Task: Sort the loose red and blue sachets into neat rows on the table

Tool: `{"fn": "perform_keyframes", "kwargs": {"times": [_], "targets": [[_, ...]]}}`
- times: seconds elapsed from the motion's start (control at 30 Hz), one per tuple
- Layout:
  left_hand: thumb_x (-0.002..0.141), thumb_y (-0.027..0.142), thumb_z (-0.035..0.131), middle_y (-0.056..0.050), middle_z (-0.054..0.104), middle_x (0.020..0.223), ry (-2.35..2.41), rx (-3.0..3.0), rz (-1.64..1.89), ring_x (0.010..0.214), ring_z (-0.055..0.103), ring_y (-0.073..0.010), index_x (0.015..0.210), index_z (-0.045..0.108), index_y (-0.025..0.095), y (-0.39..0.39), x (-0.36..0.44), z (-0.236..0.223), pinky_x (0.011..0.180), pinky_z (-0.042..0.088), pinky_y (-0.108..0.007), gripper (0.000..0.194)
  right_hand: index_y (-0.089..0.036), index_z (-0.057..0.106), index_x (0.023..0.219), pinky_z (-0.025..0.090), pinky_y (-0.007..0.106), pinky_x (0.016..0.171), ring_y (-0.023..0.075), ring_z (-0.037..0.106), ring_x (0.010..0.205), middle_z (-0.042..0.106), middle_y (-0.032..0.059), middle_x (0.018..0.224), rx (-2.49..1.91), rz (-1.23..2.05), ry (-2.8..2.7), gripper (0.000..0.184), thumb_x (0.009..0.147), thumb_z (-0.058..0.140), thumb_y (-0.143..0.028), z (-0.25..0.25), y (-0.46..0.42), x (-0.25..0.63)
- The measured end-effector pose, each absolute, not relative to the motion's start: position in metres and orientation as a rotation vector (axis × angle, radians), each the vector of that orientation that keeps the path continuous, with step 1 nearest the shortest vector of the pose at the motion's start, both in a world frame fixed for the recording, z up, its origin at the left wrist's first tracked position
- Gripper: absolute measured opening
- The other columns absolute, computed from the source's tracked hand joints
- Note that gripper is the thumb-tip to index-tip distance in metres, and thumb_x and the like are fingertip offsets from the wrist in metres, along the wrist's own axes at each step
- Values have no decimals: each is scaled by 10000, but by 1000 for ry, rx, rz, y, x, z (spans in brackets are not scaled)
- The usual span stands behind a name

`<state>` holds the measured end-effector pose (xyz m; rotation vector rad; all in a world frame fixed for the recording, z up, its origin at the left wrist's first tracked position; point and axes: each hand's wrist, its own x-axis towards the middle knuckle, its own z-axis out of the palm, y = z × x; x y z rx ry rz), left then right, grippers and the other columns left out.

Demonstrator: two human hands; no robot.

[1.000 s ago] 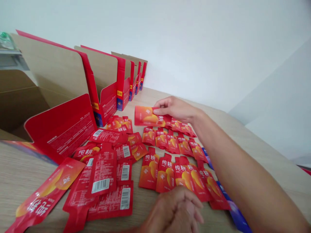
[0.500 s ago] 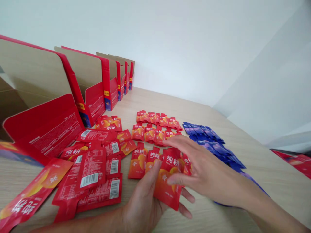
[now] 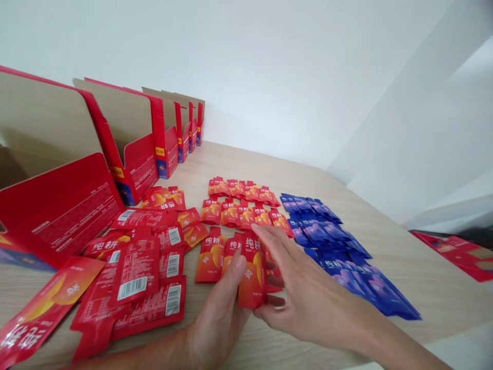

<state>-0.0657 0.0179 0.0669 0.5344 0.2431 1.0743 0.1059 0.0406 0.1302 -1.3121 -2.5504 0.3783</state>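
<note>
Both hands meet over the nearest row of red sachets on the wooden table (image 3: 385,246). My left hand (image 3: 219,313) comes in from the bottom, its thumb pressed on a gathered stack of red sachets (image 3: 252,270) that it holds. My right hand (image 3: 304,288) reaches in from the right, fingers curled round the same stack from the other side. Two more red sachets (image 3: 210,254) lie flat just left of the stack. Beyond them lie two neat rows of red sachets (image 3: 241,203).
Rows of blue sachets (image 3: 339,252) lie to the right. A loose heap of red sachets (image 3: 134,267), some showing barcodes, covers the left. Open red cardboard display boxes (image 3: 134,149) line the left edge. More red packaging (image 3: 458,252) sits at the far right.
My right hand came back from the far row to the near one. Both hands have drawn the spread near-row sachets together into an upright stack. The view has shifted right.
</note>
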Motion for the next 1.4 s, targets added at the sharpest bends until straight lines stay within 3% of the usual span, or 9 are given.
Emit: {"fn": "perform_keyframes", "kwargs": {"times": [0.13, 0.27, 0.6, 0.77, 0.97, 1.17, 1.4], "targets": [[1005, 602, 701, -86, 795, 1248, 218, 554, 1064, 1279, 694, -306, 1246, 801, 219, 18, -66, 64, 1192, 497, -473, 463, -278, 42, 1758, 396, 574, 1299, 357, 320, 1642, 245, 167, 1792, -1205, 347, -2528, 1254, 789, 837, -314, 131, 48, 117], [998, 580, 725, -97, 780, 1272, 226, 551, 1061, 1269, 696, -316, 1254, 789, 215, 19, -64, 59, 1184, 496, -494, 450, -259, 0, 1772, 413, 640, 1265, 433, 380, 1599, 227, 217, 1789, -1314, 431, -2505, 1362, 772, 897, -480, 133, 54, 124], [1017, 459, 724, -104, 728, 1360, 306, 579, 1011, 1338, 654, -316, 1320, 715, 221, 19, -66, 58, 1177, 484, -505, 386, -198, 15, 1782, 381, 673, 1275, 445, 337, 1620, 269, 239, 1773, -1499, 524, -2455, 1423, 732, 912, -545, 127, 52, 123], [998, 453, 744, -129, 699, 1393, 321, 636, 995, 1334, 650, -329, 1365, 658, 204, 17, -65, 55, 1131, 506, -503, 452, -214, 2, 1783, 401, 659, 1261, 441, 384, 1596, 309, 245, 1754, -1451, 506, -2460, 1425, 740, 916, -541, 124, 52, 123], [993, 454, 738, -159, 686, 1353, 339, 692, 962, 1252, 671, -332, 1464, 565, 195, 16, -68, 57, 1006, 562, -478, 565, -200, 74, 1781, 385, 672, 1262, 449, 382, 1595, 336, 253, 1738, -1439, 446, -2477, 1370, 747, 898, -557, 130, 59, 132], [885, 448, 866, -110, 634, 1298, 294, 754, 966, 1066, 710, -261, 1385, 589, 262, 23, -62, 35, 866, 613, -405, 601, -157, 230, 1747, 383, 619, 1269, 421, 478, 1537, 440, 246, 1685, -1422, 282, -2514, 1181, 796, 840, -501, 144, 125, 175], [854, 430, 917, -81, 568, 1365, 209, 896, 966, 1050, 694, -196, 1432, 592, 341, 29, -53, 0, 831, 614, -323, 670, -100, 371, 1683, 455, 535, 1223, 423, 615, 1410, 568, 263, 1577, -1472, 497, -2613, 1193, 728, 874, -611, 125, 207, 201]]}}
